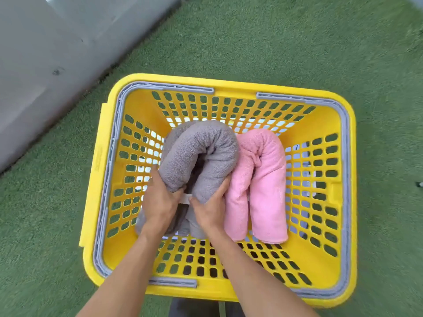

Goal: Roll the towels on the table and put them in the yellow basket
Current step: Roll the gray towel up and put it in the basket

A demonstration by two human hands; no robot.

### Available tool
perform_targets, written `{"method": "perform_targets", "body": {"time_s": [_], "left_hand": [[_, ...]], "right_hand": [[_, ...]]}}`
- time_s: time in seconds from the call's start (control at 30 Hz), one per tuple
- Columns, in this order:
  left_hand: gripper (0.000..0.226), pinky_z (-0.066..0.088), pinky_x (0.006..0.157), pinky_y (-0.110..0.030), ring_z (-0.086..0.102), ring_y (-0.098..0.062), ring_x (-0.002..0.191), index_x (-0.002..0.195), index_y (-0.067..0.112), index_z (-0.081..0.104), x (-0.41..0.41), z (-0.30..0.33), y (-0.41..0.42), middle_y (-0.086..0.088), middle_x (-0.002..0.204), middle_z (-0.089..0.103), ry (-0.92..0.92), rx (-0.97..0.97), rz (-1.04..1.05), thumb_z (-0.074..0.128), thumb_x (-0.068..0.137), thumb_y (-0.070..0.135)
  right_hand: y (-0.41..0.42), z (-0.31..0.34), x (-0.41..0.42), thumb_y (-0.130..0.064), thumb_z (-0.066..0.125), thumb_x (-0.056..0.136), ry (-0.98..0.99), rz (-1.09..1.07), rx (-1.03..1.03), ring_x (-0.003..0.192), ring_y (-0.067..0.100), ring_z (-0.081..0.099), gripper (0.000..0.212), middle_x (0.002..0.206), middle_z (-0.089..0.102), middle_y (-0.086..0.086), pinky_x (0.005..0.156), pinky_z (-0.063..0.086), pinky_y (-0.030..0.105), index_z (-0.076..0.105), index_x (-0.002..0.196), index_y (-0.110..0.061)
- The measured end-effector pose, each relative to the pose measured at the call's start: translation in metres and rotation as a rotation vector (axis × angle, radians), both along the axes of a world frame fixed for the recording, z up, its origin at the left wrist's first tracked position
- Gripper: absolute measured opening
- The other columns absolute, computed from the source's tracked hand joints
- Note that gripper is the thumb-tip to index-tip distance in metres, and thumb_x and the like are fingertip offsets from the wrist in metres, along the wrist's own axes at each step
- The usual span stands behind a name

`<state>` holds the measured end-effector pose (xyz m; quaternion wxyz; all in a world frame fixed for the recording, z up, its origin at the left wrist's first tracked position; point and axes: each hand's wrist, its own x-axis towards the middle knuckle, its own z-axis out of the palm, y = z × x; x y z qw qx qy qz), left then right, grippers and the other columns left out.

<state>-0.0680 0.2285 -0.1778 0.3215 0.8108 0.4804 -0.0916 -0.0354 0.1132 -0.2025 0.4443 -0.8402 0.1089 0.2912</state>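
Note:
A yellow basket (231, 84) with slotted walls and grey folded handles stands on green turf below me. Inside it a rolled grey towel (196, 145) is bent into an upside-down U on the left. A rolled pink towel (263, 179), bent the same way, lies against it on the right. Both my hands reach down into the basket. My left hand (160, 202) grips the left leg of the grey roll. My right hand (211, 207) grips its right leg, next to the pink towel. A small white tag shows between my hands.
Green artificial turf (297, 42) surrounds the basket on all sides. A grey flat surface (45, 53), possibly the table edge or a wall, runs diagonally across the upper left. The right part of the basket floor beside the pink towel is bare.

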Motion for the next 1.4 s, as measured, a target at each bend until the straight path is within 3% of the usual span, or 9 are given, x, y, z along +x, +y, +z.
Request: {"method": "perform_targets", "body": {"time_s": [0.17, 0.27, 0.37, 0.6, 0.77, 0.9, 1.03, 1.2, 1.4], "left_hand": [[0.077, 0.054, 0.071, -0.045, 0.065, -0.035, 0.09, 0.13, 0.024, 0.029, -0.001, -0.014, 0.005, -0.009, 0.107, 0.065, -0.019, 0.013, 0.067, 0.072, 0.071, 0.046], [0.063, 0.055, 0.066, -0.044, 0.065, -0.032, 0.082, 0.118, 0.025, 0.033, -0.001, -0.016, 0.013, -0.005, 0.097, 0.067, -0.05, 0.014, 0.098, 0.071, 0.072, 0.045], [0.054, 0.054, 0.064, -0.043, 0.063, -0.032, 0.079, 0.113, 0.021, 0.035, -0.001, -0.011, 0.016, -0.006, 0.096, 0.066, -0.056, -0.003, 0.084, 0.068, 0.073, 0.037], [0.051, 0.044, 0.059, -0.034, 0.056, -0.027, 0.071, 0.106, 0.021, 0.035, -0.001, -0.009, 0.02, -0.002, 0.092, 0.061, -0.065, -0.067, 0.076, 0.071, 0.073, 0.036], [0.052, 0.046, 0.063, -0.035, 0.054, -0.027, 0.074, 0.107, 0.021, 0.035, -0.005, -0.013, 0.018, 0.001, 0.092, 0.057, -0.102, -0.069, 0.073, 0.07, 0.071, 0.032], [0.052, 0.042, 0.059, -0.033, 0.053, -0.027, 0.073, 0.11, 0.016, 0.038, -0.005, -0.002, 0.019, -0.001, 0.091, 0.056, -0.089, -0.047, 0.067, 0.069, 0.071, 0.026], [0.041, 0.041, 0.059, -0.034, 0.055, -0.032, 0.076, 0.11, 0.016, 0.041, -0.005, 0.024, 0.018, -0.004, 0.089, 0.056, -0.114, 0.02, 0.066, 0.064, 0.078, 0.027], [0.039, 0.048, 0.061, -0.036, 0.057, -0.027, 0.078, 0.106, 0.019, 0.044, -0.005, 0.062, -0.008, -0.003, 0.091, 0.059, -0.216, 0.037, 0.09, 0.066, 0.077, 0.031], [0.037, 0.045, 0.07, -0.025, 0.057, -0.017, 0.092, 0.105, 0.021, 0.044, 0.031, 0.06, -0.103, 0.0, 0.102, 0.058, -0.393, -0.341, 0.129, 0.069, 0.078, 0.028]], "right_hand": [[0.033, -0.008, -0.006, -0.047, 0.081, 0.061, -0.075, -0.033, -0.433, 0.128, 0.039, 0.041, 0.133, 0.141, 0.04, 0.021, 0.099, 0.042, 0.048, -0.015, 0.15, -0.024], [0.041, -0.005, -0.002, -0.033, 0.081, 0.066, -0.098, -0.035, -0.523, 0.127, 0.036, 0.044, 0.124, 0.142, 0.042, 0.017, 0.098, 0.041, 0.045, -0.007, 0.152, -0.015], [0.035, -0.005, 0.001, -0.022, 0.078, 0.065, -0.176, -0.04, -0.463, 0.11, 0.039, 0.057, 0.117, 0.128, 0.056, 0.023, 0.086, 0.047, 0.043, -0.001, 0.151, -0.011], [0.046, -0.007, -0.003, -0.035, 0.071, 0.074, -0.022, -0.175, -0.25, 0.094, 0.042, 0.064, 0.118, 0.107, 0.067, 0.02, 0.07, 0.047, 0.042, -0.021, 0.147, -0.03], [0.043, -0.024, 0.004, -0.028, 0.069, 0.079, -0.025, -0.192, -0.324, 0.089, 0.043, 0.064, 0.102, 0.096, 0.069, 0.024, 0.063, 0.037, 0.037, -0.004, 0.151, -0.022], [0.034, -0.003, 0.004, -0.036, 0.07, 0.078, -0.083, -0.156, -0.306, 0.091, 0.043, 0.063, 0.094, 0.1, 0.069, 0.023, 0.065, 0.041, 0.038, 0.009, 0.148, -0.025], [0.002, 0.039, 0.012, -0.027, 0.075, 0.066, -0.223, -0.102, -0.191, 0.103, 0.028, 0.061, 0.096, 0.124, 0.062, 0.005, 0.074, 0.044, 0.026, 0.021, 0.145, -0.033], [-0.064, 0.08, 0.023, -0.037, 0.079, 0.073, -0.258, 0.033, -0.229, 0.11, 0.023, 0.058, 0.085, 0.13, 0.055, -0.002, 0.081, 0.053, 0.035, 0.029, 0.142, -0.034], [-0.121, 0.105, 0.05, -0.034, 0.08, 0.073, -0.356, -0.049, -0.319, 0.114, 0.03, 0.056, 0.092, 0.135, 0.053, 0.004, 0.085, 0.052, 0.046, 0.023, 0.145, -0.034]]}}
